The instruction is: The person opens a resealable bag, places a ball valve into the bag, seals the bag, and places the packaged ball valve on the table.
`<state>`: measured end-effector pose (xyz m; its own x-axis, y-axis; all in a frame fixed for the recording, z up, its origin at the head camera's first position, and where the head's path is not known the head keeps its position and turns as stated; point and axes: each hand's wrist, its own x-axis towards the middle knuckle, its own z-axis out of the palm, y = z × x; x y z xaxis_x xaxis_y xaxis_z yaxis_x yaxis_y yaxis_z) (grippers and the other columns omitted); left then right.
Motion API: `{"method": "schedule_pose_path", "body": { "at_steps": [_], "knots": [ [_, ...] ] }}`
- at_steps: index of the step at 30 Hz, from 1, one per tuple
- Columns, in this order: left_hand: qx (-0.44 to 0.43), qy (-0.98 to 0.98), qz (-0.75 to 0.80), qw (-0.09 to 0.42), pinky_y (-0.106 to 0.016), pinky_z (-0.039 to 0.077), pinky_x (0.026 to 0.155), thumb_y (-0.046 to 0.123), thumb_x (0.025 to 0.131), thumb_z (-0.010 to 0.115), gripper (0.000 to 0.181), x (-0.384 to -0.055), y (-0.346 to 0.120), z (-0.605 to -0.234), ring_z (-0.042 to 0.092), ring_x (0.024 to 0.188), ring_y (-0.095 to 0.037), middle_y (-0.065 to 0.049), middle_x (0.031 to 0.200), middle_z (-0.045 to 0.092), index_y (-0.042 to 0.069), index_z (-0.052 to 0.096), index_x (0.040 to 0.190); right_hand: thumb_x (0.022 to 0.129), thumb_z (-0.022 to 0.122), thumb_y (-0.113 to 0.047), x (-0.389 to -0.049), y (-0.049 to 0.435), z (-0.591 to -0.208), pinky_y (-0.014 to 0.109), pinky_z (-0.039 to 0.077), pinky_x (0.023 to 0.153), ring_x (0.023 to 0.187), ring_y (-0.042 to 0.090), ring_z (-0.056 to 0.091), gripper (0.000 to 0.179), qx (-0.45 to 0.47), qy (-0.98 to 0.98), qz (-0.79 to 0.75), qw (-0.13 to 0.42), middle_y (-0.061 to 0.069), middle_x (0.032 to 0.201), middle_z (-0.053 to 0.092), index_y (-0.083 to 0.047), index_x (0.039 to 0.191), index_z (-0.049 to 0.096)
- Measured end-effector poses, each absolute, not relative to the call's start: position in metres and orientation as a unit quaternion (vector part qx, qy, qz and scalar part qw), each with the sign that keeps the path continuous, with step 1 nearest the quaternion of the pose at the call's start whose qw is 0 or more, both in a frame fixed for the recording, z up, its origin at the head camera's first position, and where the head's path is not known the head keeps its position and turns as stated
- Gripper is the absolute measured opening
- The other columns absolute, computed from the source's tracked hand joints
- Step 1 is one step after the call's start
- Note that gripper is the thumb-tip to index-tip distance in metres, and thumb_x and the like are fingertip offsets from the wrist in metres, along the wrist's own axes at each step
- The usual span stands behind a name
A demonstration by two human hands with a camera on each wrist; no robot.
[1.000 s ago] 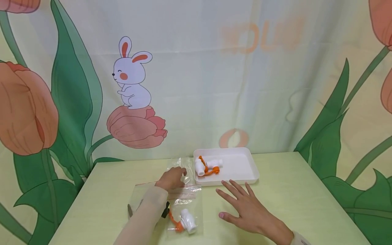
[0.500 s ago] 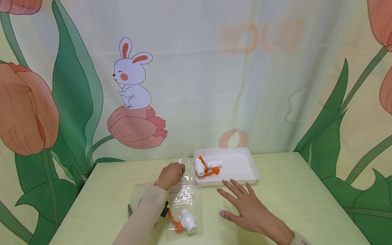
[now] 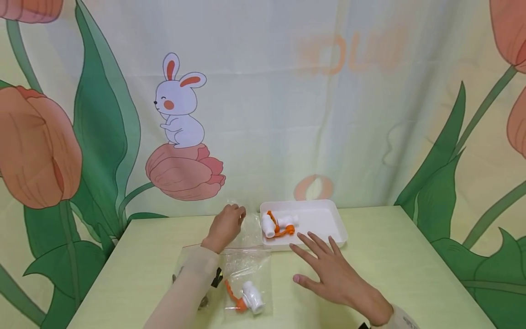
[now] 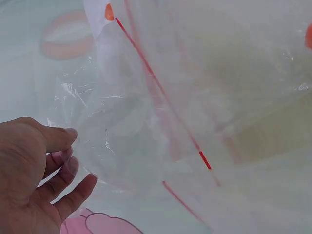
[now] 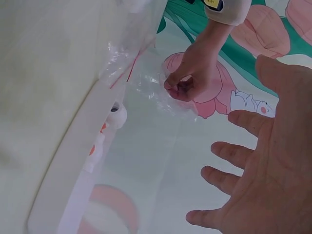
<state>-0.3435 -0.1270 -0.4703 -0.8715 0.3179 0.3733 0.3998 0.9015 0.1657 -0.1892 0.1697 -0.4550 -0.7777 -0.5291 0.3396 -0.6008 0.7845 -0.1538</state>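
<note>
My left hand pinches the far edge of a clear plastic zip bag between thumb and fingers. In the left wrist view, the bag film stretches away from the fingertips, with red lines across it. A nearer clear zip bag holds a white plastic fitting with an orange strap and cap. To the right, my right hand has its fingers spread, holding nothing. It is just in front of the white tray.
In the tray lie white plastic fittings with orange straps. Another clear bag lies partly under my left forearm, with a small grey item showing beside the sleeve. A printed curtain hangs along the table's back edge.
My left hand has gone from loosely bent fingers over the bag to pinching its far edge, moving slightly back and left. The right hand stays almost where it was.
</note>
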Motion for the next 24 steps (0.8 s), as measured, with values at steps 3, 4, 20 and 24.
{"method": "schedule_pose_path", "body": {
  "at_steps": [3, 4, 20, 24],
  "knots": [
    [-0.189, -0.956, -0.127, 0.186, -0.036, 0.055, 0.069, 0.005, 0.093, 0.063, 0.006, -0.343, -0.129, -0.465, 0.058, 0.083, -0.022, -0.004, 0.086, 0.062, 0.009, 0.067, 0.095, 0.095, 0.049, -0.061, -0.19, 0.168, -0.451, 0.067, 0.018, 0.115, 0.15, 0.03, 0.026, 0.066, 0.306, -0.932, 0.133, 0.145, -0.004, 0.163, 0.026, -0.033, 0.153, 0.034],
    [-0.19, -0.955, -0.13, 0.189, -0.036, 0.055, 0.07, 0.005, 0.094, 0.063, 0.006, -0.342, -0.129, -0.462, 0.058, 0.084, -0.022, -0.005, 0.087, 0.062, 0.009, 0.067, 0.096, 0.095, 0.049, -0.061, -0.191, 0.168, -0.449, 0.067, 0.018, 0.115, 0.15, 0.03, 0.025, 0.067, 0.306, -0.931, 0.135, 0.145, -0.005, 0.163, 0.026, -0.033, 0.153, 0.033],
    [-0.2, -0.919, -0.199, 0.273, -0.033, 0.053, 0.071, 0.005, 0.092, 0.064, 0.006, -0.326, -0.136, -0.417, 0.055, 0.083, -0.022, -0.006, 0.089, 0.062, 0.008, 0.067, 0.097, 0.089, 0.063, -0.056, -0.21, 0.152, -0.423, 0.065, 0.023, 0.115, 0.147, 0.029, 0.031, 0.076, 0.332, -0.907, 0.161, 0.203, 0.003, 0.159, 0.033, -0.03, 0.153, 0.032],
    [-0.209, -0.905, -0.216, 0.3, -0.034, 0.051, 0.073, 0.005, 0.091, 0.066, 0.005, -0.321, -0.135, -0.404, 0.055, 0.083, -0.023, -0.006, 0.087, 0.061, 0.007, 0.068, 0.095, 0.086, 0.071, -0.047, -0.216, 0.148, -0.416, 0.063, 0.026, 0.115, 0.146, 0.027, 0.034, 0.078, 0.342, -0.895, 0.179, 0.225, 0.005, 0.158, 0.035, -0.024, 0.152, 0.036]
  ]
}}
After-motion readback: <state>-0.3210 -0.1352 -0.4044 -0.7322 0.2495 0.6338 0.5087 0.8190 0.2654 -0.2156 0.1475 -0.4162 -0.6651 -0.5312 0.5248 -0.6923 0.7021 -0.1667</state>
